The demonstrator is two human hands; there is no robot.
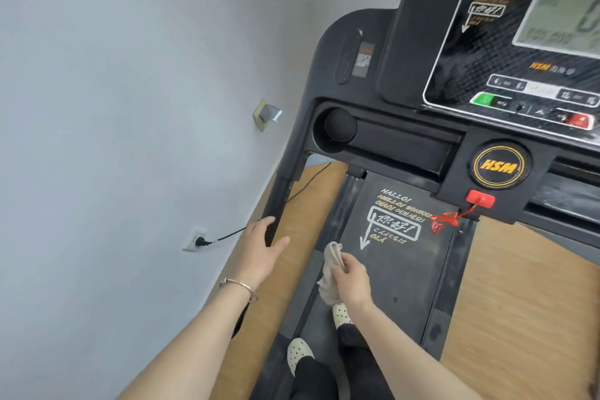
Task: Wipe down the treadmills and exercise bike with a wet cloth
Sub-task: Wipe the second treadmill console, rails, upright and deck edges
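Black treadmill (406,146), beige cloth (329,273), white black-dotted shoes (298,352)

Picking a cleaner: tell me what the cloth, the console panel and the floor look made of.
Cloth: soft beige fabric, limp folds; perhaps cotton.
Console panel: glossy black plastic, probably; sheen, weave print.
Floor: wood-look laminate or vinyl; smooth grain.

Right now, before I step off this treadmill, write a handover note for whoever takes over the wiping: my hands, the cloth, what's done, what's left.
The left hand is open, fingers straight, by the left upright of the treadmill; contact is unclear.
The right hand grips the beige cloth in the air above the deck, wiping nothing.
Done: nothing can be confirmed from this view.
Left: wipe the upright, console and deck; the other machines are not in view.
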